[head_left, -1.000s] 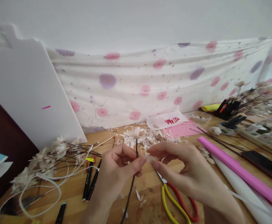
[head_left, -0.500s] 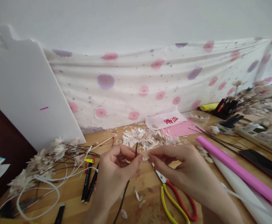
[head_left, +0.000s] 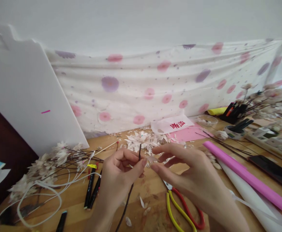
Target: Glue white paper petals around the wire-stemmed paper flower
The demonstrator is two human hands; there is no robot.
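Observation:
My left hand point(head_left: 121, 175) is closed, pinching a thin dark stem point(head_left: 125, 206) between thumb and fingers. The stem stands up through the grip and its lower end runs toward the near edge. Its tip overlaps a heap of whitish dried petals point(head_left: 148, 141), so whether a bloom sits on it is hard to tell. A pale, translucent petal point(head_left: 151, 159) shows at my left fingertips. Beside it, my right hand point(head_left: 184, 170) has thumb and fingers apart. Scissors point(head_left: 179, 206) with red and yellow handles lie beneath the right hand, their blades partly covered.
Left are dried flowers point(head_left: 44, 164), a white cable point(head_left: 58, 196) and black markers point(head_left: 90, 190). Right are a pink roll point(head_left: 247, 177), a phone point(head_left: 274, 170) and a pen holder point(head_left: 235, 111). A white board point(head_left: 34, 90) leans at the left; a floral cloth point(head_left: 136, 87) hangs behind.
My right thumb and fingers have spread apart from their pinch near the left fingertips. The stem in my left hand has tilted and shifted slightly left.

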